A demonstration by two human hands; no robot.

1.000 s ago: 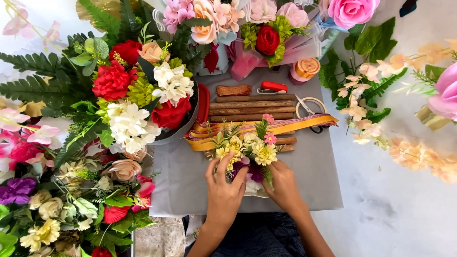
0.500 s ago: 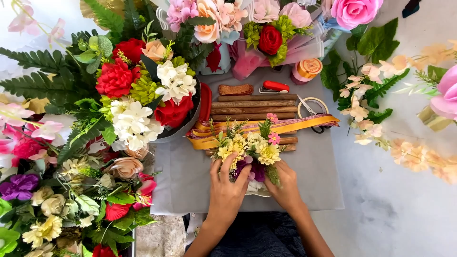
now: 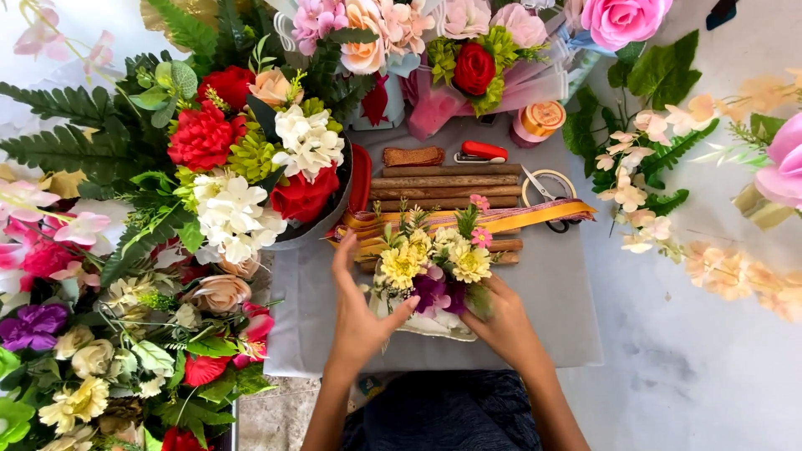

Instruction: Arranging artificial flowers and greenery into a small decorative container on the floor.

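A small bouquet (image 3: pixel 436 266) of yellow, white, pink and purple flowers lies on a grey sheet (image 3: pixel 551 309) in the middle of the view. My left hand (image 3: pixel 361 309) cups its left side, fingers spread and thumb against the blooms. My right hand (image 3: pixel 504 321) grips its lower right side by the wrapped base. Orange and yellow ribbon (image 3: pixel 518 219) runs across behind the bouquet, over brown wooden sticks (image 3: pixel 451 184).
Large mixed flower arrangements (image 3: pixel 209 167) fill the left side and the top. Scissors (image 3: pixel 547 188), a red stapler (image 3: pixel 480 152) and an orange tape roll (image 3: pixel 541 119) lie beyond the sticks. Loose pink and peach blooms (image 3: pixel 735 267) and leaves lie on the white surface at right.
My left hand has opened and slid to the bouquet's left side, fingers now spread upward. The bouquet and my right hand have stayed nearly in place.
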